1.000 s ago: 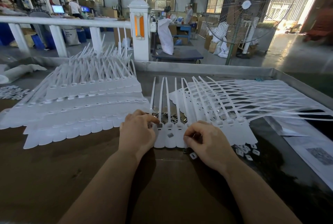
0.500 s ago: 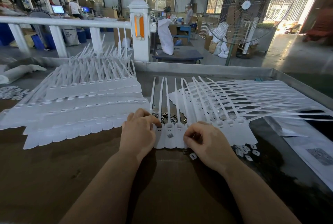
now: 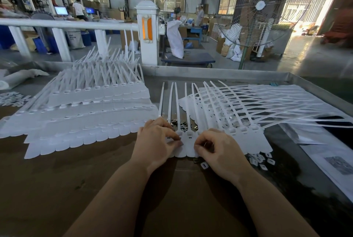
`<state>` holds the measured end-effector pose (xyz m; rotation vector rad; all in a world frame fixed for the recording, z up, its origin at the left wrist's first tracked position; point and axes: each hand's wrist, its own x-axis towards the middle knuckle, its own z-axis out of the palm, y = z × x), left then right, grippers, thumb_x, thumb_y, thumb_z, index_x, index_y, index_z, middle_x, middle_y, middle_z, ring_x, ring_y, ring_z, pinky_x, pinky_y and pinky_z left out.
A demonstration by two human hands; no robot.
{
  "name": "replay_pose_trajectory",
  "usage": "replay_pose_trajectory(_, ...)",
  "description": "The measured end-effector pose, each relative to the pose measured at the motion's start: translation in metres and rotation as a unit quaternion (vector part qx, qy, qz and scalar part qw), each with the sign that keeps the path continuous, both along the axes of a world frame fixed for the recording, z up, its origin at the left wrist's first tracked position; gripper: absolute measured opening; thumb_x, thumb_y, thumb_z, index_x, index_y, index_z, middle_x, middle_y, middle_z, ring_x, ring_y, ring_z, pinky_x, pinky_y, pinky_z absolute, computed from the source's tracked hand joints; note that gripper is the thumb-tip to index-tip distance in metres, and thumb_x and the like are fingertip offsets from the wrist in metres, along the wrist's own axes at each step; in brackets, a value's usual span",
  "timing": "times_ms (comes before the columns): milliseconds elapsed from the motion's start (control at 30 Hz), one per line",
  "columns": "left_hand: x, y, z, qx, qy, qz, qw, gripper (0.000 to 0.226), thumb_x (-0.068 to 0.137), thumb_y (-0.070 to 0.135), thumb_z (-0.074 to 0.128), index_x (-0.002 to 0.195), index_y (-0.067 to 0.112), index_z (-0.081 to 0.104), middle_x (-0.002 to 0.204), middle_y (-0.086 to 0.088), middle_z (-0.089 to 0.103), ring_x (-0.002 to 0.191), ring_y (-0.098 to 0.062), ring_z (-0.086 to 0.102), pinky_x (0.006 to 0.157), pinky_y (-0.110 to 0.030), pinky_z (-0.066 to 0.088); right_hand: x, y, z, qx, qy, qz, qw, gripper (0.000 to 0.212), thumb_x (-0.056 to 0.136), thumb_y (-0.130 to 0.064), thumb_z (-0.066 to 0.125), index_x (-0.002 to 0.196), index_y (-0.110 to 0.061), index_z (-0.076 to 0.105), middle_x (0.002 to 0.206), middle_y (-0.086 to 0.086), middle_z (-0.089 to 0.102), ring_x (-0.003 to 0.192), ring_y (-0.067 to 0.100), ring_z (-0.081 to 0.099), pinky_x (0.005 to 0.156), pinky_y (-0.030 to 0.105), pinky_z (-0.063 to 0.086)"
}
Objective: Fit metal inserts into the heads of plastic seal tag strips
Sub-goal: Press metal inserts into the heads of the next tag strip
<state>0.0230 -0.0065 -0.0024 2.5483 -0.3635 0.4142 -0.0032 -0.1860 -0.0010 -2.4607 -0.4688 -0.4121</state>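
A joined strip of white seal tags (image 3: 189, 144) lies flat on the brown table between my hands, its thin tails pointing away from me. My left hand (image 3: 155, 142) has curled fingers, and its thumb and forefinger pinch together on a tag head where a small metal insert lay. My right hand (image 3: 219, 150) is also curled, with its thumb and forefinger pinching the strip's edge beside it. Loose metal inserts (image 3: 180, 123) lie in a small heap just beyond the tag heads. The insert under my left thumb is hidden.
Stacked tag strips (image 3: 86, 114) fill the table's left half, and fanned strips (image 3: 248, 107) spread to the right. Small white caps (image 3: 260, 160) lie right of my right hand. Printed paper (image 3: 336, 162) sits at the right edge, and a raised metal rim (image 3: 229, 76) borders the far side.
My left hand has slid a little right, and its thumb now covers the metal insert that lay exposed on a tag. My right hand has barely moved.
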Motion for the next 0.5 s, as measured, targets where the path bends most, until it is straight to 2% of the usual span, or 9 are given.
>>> replay_pose_trajectory(200,0.0013,-0.0019,-0.0013,0.009,-0.011,-0.021,1.0,0.012,0.083,0.038,0.066,0.091,0.033,0.072,0.096,0.021,0.043,0.099,-0.002,0.033,0.086,-0.025,0.024,-0.0004,0.0003,-0.0001,0.001,-0.002,-0.002,1.0,0.018,0.083,-0.022,0.065,0.073,-0.033,0.055,0.075,-0.021,0.051,0.077,-0.005,0.049,0.068,0.005,0.034)
replay_pose_trajectory(500,0.0018,-0.0022,-0.0003,-0.003,0.016,-0.061,0.998,0.007,0.082,0.034,0.067,0.088,0.034,0.071,0.095,0.023,0.04,0.101,-0.002,0.031,0.094,-0.031,0.031,0.0005,-0.0009,0.0007,0.002,0.003,-0.001,1.0,0.015,0.083,-0.022,0.064,0.074,-0.032,0.056,0.077,-0.018,0.053,0.079,-0.005,0.049,0.07,0.004,0.034)
